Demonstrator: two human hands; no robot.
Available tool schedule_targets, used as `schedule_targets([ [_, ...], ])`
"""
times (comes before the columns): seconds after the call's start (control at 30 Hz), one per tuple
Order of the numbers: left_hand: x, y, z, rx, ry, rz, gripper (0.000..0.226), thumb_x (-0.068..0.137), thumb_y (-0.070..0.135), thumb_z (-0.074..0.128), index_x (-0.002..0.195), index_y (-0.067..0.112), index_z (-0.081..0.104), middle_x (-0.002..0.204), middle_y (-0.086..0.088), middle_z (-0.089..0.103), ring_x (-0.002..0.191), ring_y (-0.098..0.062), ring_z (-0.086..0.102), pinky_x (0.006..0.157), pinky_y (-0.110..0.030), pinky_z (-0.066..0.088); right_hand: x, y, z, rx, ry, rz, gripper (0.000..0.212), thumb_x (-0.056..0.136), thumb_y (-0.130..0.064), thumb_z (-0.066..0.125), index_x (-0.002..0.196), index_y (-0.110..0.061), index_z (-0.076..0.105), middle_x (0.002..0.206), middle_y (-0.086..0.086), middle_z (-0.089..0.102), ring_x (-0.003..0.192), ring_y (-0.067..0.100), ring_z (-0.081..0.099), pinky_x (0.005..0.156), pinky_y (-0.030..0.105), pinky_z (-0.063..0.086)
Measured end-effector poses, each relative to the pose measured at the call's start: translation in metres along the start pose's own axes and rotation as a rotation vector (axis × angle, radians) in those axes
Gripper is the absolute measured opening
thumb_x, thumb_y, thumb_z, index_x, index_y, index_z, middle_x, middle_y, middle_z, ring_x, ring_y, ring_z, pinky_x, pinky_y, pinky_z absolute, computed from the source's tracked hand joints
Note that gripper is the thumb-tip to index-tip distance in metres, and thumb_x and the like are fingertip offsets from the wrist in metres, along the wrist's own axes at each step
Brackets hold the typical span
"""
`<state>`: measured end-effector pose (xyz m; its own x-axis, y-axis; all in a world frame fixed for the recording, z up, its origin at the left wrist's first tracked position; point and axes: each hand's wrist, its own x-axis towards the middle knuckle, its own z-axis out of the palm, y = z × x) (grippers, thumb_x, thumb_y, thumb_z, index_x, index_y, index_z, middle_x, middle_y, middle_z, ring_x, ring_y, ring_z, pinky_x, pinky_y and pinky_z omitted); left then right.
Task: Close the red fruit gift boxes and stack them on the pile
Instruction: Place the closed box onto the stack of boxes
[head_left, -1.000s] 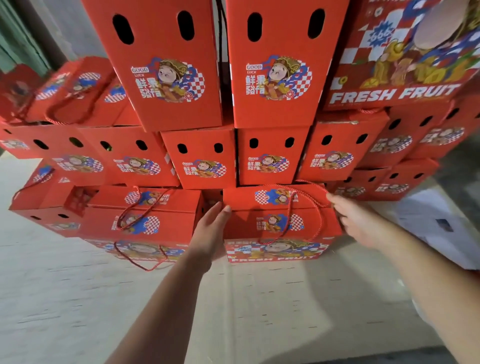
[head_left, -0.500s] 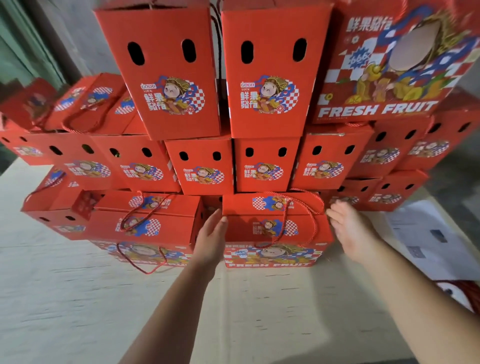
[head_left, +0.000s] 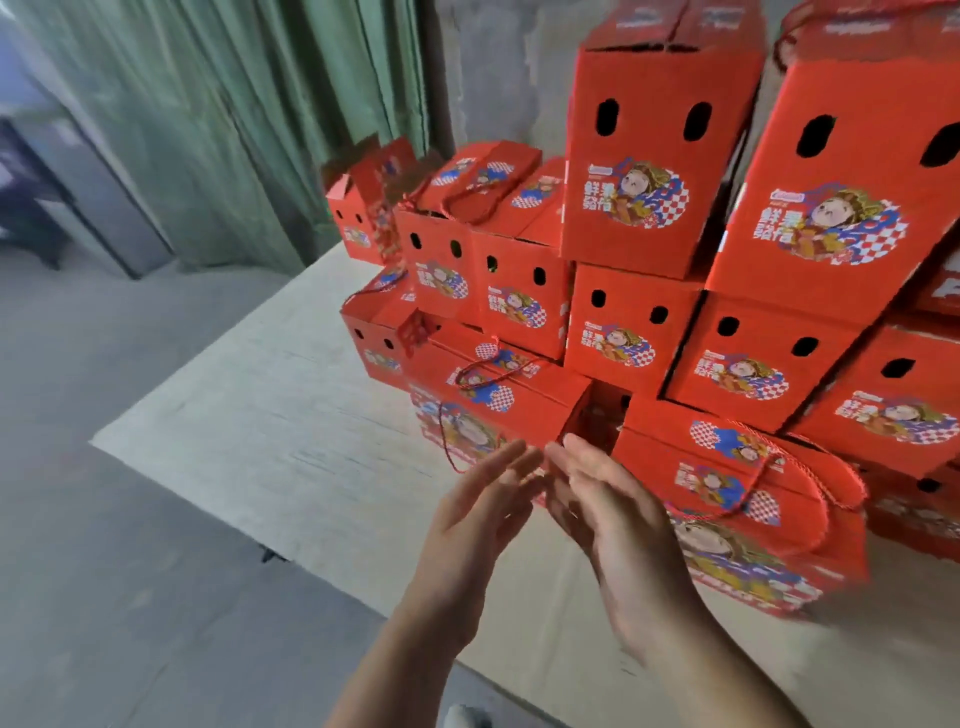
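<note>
Red gift box (head_left: 753, 499) lies lengthwise left-right; left hand (head_left: 483, 525) and right hand (head_left: 613, 525) open, empty.

Soft, even indoor light, no hard shadows, motion blur smeared the green curtain (head_left: 218, 130) and left edge, red boxes (head_left: 639, 171) bowed outward at the wide-angle margins.

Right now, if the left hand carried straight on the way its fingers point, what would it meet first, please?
Probably the front gift box with the rope handle: the left hand has straight fingers aimed up and forward at its near face. Depth is unclear, so how close it is cannot be told.
</note>
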<state>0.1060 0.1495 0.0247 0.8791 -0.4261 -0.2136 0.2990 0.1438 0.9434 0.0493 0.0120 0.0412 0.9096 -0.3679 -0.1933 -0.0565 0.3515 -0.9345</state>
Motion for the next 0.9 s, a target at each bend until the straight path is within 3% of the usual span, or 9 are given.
schedule_targets([
  [0.13, -0.014, 0.032, -0.057, 0.032, 0.065, 0.096, 0.041, 0.092, 0.041, 0.064, 0.132, 0.038, 0.069, 0.138, 0.003, 0.069, 0.134, -0.014, 0.061, 0.114, -0.039, 0.04, 0.007, 0.001, 0.076, 0.012, -0.142, -0.01, 0.032, 0.107, -0.014, 0.049, 0.131, -0.027, 0.068, 0.132, -0.011, 0.07, 0.129, 0.004, 0.061, 0.109, 0.034, 0.043],
  [0.27, -0.01, 0.06, -0.129, 0.076, 0.078, 0.16, 0.037, 0.098, 0.032, 0.06, 0.133, 0.036, 0.07, 0.138, 0.007, 0.068, 0.135, -0.01, 0.059, 0.114, -0.038, 0.041, 0.021, 0.022, 0.162, -0.088, -0.167, -0.065, 0.035, 0.106, -0.012, 0.053, 0.133, -0.03, 0.066, 0.133, -0.021, 0.067, 0.129, -0.005, 0.057, 0.115, 0.032, 0.041],
  [0.4, 0.001, 0.095, -0.225, 0.108, 0.06, 0.188, 0.043, 0.096, 0.031, 0.058, 0.139, 0.027, 0.065, 0.136, 0.009, 0.07, 0.133, -0.01, 0.061, 0.118, -0.043, 0.042, 0.039, 0.053, 0.265, -0.159, -0.189, -0.114, 0.042, 0.1, -0.022, 0.058, 0.14, -0.034, 0.06, 0.138, -0.028, 0.061, 0.131, -0.013, 0.05, 0.119, 0.028, 0.037],
  [0.57, 0.025, 0.142, -0.335, 0.187, 0.031, 0.235, 0.045, 0.096, 0.029, 0.059, 0.14, 0.039, 0.064, 0.139, 0.015, 0.067, 0.133, -0.005, 0.059, 0.116, -0.041, 0.042, 0.066, 0.077, 0.383, -0.192, -0.184, -0.159, 0.045, 0.106, -0.011, 0.055, 0.14, -0.04, 0.056, 0.145, -0.027, 0.055, 0.137, -0.012, 0.044, 0.119, 0.022, 0.035],
  [0.7, 0.063, 0.161, -0.382, 0.341, -0.048, 0.33, 0.048, 0.107, 0.014, 0.049, 0.144, 0.044, 0.057, 0.137, 0.019, 0.067, 0.13, -0.003, 0.06, 0.111, -0.037, 0.049, 0.09, 0.088, 0.442, -0.125, -0.103, -0.168, 0.04, 0.108, -0.031, 0.052, 0.146, -0.045, 0.051, 0.148, -0.034, 0.049, 0.139, -0.015, 0.039, 0.12, 0.026, 0.033],
  [0.8, 0.098, 0.178, -0.395, 0.445, -0.074, 0.469, 0.057, 0.108, 0.007, 0.052, 0.132, 0.058, 0.058, 0.129, 0.029, 0.067, 0.122, 0.005, 0.063, 0.097, -0.014, 0.051, 0.116, 0.094, 0.48, -0.165, -0.007, -0.245, 0.05, 0.101, -0.049, 0.054, 0.15, -0.049, 0.043, 0.148, -0.041, 0.04, 0.139, -0.022, 0.031, 0.114, 0.008, 0.027],
  [0.9, 0.143, 0.186, -0.413, 0.425, -0.046, 0.471, 0.04, 0.11, 0.018, 0.05, 0.138, 0.046, 0.059, 0.13, 0.026, 0.068, 0.123, 0.004, 0.063, 0.098, -0.017, 0.053, 0.158, 0.098, 0.502, -0.195, 0.044, -0.251, 0.059, 0.09, -0.062, 0.05, 0.148, -0.054, 0.043, 0.142, -0.047, 0.039, 0.133, -0.028, 0.032, 0.106, 0.003, 0.028],
])
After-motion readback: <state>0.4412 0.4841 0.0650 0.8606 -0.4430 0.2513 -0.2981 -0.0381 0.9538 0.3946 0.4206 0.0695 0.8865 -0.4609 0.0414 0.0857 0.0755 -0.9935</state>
